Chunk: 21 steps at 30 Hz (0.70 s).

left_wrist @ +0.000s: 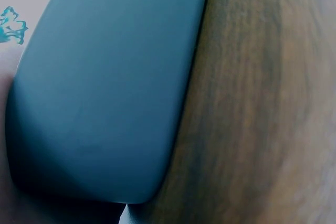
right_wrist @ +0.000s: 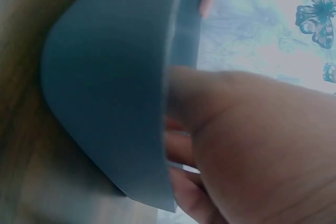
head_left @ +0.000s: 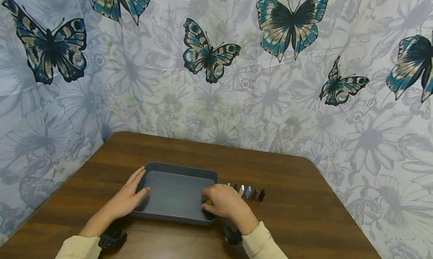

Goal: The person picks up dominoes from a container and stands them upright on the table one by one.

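A grey rectangular tray (head_left: 176, 187) lies on the wooden table. My left hand (head_left: 126, 197) rests along its left side, fingers extended toward the far corner and the thumb over the inside. At the tray's right end, my right hand (head_left: 224, 202) reaches over the rim and pinches a small yellow piece (head_left: 209, 202), mostly covered by the fingers. The right wrist view shows the right hand (right_wrist: 247, 135) behind the tray's outer wall (right_wrist: 115, 77), with its fingertips hidden. In the left wrist view, the tray's outer side (left_wrist: 105, 87) fills much of the picture.
Right of the tray, several thin small pieces stand in a row, among them a white one (head_left: 241, 191), a blue one (head_left: 248, 192) and a black one (head_left: 262, 195). The wooden table (head_left: 287, 221) extends around them. Behind it hangs a butterfly-patterned cloth (head_left: 223, 105).
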Each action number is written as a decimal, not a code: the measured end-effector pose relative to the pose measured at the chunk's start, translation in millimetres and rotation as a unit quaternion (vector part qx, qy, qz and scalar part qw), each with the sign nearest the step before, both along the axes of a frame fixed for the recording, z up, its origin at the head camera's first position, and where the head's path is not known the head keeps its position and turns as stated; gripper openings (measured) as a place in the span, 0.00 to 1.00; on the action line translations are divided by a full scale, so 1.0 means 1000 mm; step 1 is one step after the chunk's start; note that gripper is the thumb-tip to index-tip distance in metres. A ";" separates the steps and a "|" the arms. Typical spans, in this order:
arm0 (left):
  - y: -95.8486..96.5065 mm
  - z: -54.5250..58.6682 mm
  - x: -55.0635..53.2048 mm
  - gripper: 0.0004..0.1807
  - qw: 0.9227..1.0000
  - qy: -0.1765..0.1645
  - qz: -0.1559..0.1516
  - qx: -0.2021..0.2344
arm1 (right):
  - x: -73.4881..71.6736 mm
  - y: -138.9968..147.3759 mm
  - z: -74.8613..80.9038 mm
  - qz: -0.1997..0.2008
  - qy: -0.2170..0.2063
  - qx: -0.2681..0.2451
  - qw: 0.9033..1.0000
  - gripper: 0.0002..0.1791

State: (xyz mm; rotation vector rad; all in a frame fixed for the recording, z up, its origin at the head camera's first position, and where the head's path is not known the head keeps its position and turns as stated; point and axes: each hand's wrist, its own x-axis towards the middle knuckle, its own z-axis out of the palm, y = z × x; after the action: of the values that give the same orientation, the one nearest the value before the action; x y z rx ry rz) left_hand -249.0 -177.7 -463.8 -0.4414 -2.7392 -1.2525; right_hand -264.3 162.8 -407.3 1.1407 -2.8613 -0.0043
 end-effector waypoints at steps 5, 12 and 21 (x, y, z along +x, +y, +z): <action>0.001 0.000 -0.002 0.43 1.000 0.004 0.003 -0.007 | 0.000 -0.004 -0.005 -0.014 0.031 -0.019 0.999 0.11; 0.001 0.000 -0.003 0.43 1.000 0.004 0.006 -0.009 | -0.001 -0.006 -0.012 0.007 0.084 -0.013 0.996 0.03; 0.000 -0.001 -0.003 0.43 1.000 0.003 0.003 -0.007 | 0.000 -0.003 -0.007 0.011 0.045 -0.010 0.999 0.06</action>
State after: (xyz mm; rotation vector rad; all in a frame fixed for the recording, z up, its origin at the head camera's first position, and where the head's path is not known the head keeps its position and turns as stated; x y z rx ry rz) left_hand -252.1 -177.6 -464.5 -0.4363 -2.7446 -1.2281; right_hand -264.8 159.5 -413.8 1.1375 -2.7652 -0.0250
